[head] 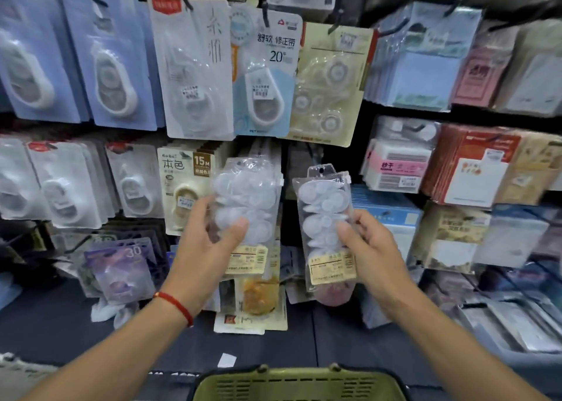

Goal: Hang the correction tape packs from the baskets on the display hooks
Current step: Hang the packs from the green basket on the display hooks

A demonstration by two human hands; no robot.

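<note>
**Hands up at display, one correction tape pack each**

Display wall (pixel 304 157) fills the frame: rows of carded correction tapes on black hooks across the upper left and centre, stacked notepads and sticky notes on the right side.

Green basket (pixel 299 384) at bottom centre, only its slotted rim visible; contents out of view.

Left hand (pixel 209 242), centre-left of frame, red string bracelet (pixel 176 304) on the wrist. Fingers curled round a clear bag pack (pixel 248 206) of white tape refills, thumb across the front, other fingers behind it. Pack upright, yellow label at the bottom, held in front of the middle row of hanging cards. Top of this pack is blurred; can't tell whether it is on a hook.

Right hand (pixel 369 248), centre-right. Thumb and fingers pinch the right edge of a second clear pack (pixel 327 227), same white refills, yellow label low. Its header with the hang hole sticks up at the top, free of any hook, in front of the dark gap between the card rows and the notepad stacks.

The two packs are side by side, not touching.
</note>
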